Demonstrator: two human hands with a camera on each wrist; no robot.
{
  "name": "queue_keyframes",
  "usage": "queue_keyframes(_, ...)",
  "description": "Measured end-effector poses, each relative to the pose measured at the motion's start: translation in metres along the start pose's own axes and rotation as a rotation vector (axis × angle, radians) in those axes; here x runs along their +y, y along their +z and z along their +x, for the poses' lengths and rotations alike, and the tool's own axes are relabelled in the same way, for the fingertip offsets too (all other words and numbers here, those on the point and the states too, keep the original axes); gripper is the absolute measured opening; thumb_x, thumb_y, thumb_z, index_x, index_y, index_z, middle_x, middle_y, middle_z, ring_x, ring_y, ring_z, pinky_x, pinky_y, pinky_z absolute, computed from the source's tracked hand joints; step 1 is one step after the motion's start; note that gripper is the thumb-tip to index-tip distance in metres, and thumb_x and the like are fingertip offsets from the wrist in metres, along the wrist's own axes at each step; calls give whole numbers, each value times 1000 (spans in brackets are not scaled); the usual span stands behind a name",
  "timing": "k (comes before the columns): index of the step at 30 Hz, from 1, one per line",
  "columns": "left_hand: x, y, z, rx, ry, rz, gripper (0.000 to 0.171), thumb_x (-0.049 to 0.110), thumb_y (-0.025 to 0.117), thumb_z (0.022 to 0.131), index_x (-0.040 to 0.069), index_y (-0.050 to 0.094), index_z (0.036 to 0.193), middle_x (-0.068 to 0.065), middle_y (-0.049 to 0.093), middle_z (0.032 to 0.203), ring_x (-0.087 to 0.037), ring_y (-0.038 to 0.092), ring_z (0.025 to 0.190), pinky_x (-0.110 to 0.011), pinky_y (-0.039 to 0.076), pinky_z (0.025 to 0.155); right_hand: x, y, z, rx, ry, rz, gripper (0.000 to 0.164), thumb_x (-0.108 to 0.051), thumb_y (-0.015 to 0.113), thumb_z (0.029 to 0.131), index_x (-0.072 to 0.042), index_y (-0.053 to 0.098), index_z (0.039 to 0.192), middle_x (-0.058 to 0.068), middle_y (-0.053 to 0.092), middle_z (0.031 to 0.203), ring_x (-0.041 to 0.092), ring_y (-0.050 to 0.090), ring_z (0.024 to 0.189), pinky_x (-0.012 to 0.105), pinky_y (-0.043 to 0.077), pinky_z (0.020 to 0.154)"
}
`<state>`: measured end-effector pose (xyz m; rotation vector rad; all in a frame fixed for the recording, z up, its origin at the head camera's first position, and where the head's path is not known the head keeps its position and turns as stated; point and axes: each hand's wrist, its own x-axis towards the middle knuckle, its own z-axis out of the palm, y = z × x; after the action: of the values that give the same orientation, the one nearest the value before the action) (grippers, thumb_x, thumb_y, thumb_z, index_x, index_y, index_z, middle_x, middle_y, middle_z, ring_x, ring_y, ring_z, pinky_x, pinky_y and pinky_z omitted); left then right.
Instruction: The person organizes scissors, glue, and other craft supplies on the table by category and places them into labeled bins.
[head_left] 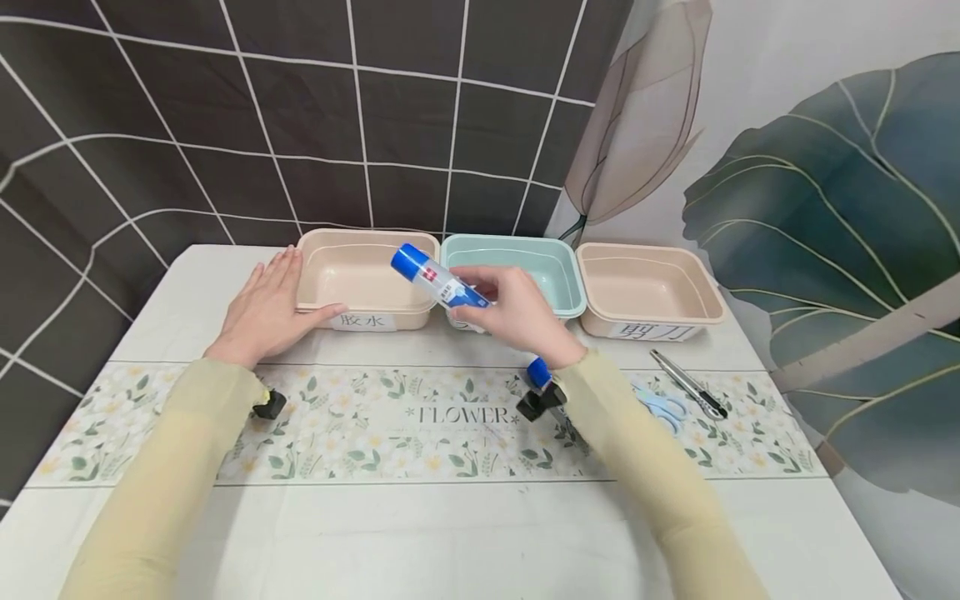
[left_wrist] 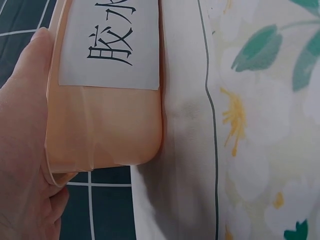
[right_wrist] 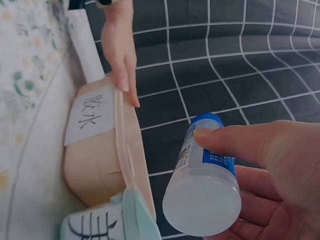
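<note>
My right hand [head_left: 517, 308] holds a clear glue bottle [right_wrist: 202, 200] with a blue cap and blue label, its thumb on one side and fingers on the other. The bottle is tilted, cap to the upper left, over the gap between the left and middle bins in the head view. My left hand [head_left: 262, 308] rests against the left pink bin [head_left: 423, 319], fingers fairly straight along its left side and thumb along the front rim. That bin's paper label [left_wrist: 112, 55] reads 胶水.
A light blue bin [head_left: 573, 308] stands in the middle, with another pink bin [head_left: 592, 323] to its right. On the floral cloth lie blue-handled scissors [head_left: 663, 408], a utility knife [head_left: 690, 385] and a blue-capped item [head_left: 538, 372] partly under my right wrist.
</note>
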<state>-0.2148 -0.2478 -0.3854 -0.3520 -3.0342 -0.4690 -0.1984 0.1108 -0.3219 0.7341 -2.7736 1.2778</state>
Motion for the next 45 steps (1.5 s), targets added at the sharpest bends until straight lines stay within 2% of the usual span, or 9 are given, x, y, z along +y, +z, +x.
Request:
queue_keyframes(8,-1,1,-1,-5,-6,9,119,78,49,90,-8,3,159,-28,7,166,-37,3,154,-47,-1,124,-5,21,57,-36,5,16,49,-15,84,86,-8,69,132,6,72,117,15,67,90,27,54,79)
queue_keyframes(13,-2,0,-1,-1,1,7,118,77,49,91,-7,4,159,-28,9,165,-36,4,154,-50,2,124,-6,38,88,-79,30,-48,48,-18,84,86,-13,71,132,3,72,116,13,65,87,26,54,75)
queue_keyframes(17,0,0,1,-13,6,11,117,78,48,91,-8,5,159,-29,8,165,-37,3,154,-50,1,124,-7,52,107,-114,74,-103,49,-21,85,86,-12,71,132,2,72,118,13,63,93,24,54,74)
queue_keyframes(20,1,0,0,-26,0,19,117,78,46,92,-8,4,159,-29,7,165,-37,2,154,-49,-1,124,-8,62,118,-146,77,-141,48,-21,86,85,-10,72,130,3,72,118,13,63,98,22,53,77)
queue_keyframes(26,0,-1,1,-23,5,30,116,78,46,92,-9,5,159,-28,6,165,-37,3,154,-50,0,124,-9,82,129,-180,54,-219,42,-17,87,83,-7,74,123,4,74,112,13,63,99,22,49,87)
queue_keyframes(33,-1,-1,2,-28,12,25,116,77,47,93,-10,7,158,-29,7,165,-37,3,154,-51,1,124,-2,99,135,-187,63,-296,38,-11,84,81,-7,76,118,4,74,110,14,63,98,21,48,88)
queue_keyframes(41,0,-1,1,-18,15,18,116,76,48,92,-10,7,158,-29,7,165,-36,3,154,-50,1,124,-1,108,137,-198,108,-338,41,-15,85,83,-9,75,122,3,73,116,14,63,101,25,49,91)
queue_keyframes(45,0,-2,1,-19,13,18,116,76,48,93,-9,6,158,-29,6,165,-36,3,154,-50,0,124,-8,108,137,-171,111,-335,41,-15,81,88,-10,73,128,3,71,125,16,63,112,26,49,98)
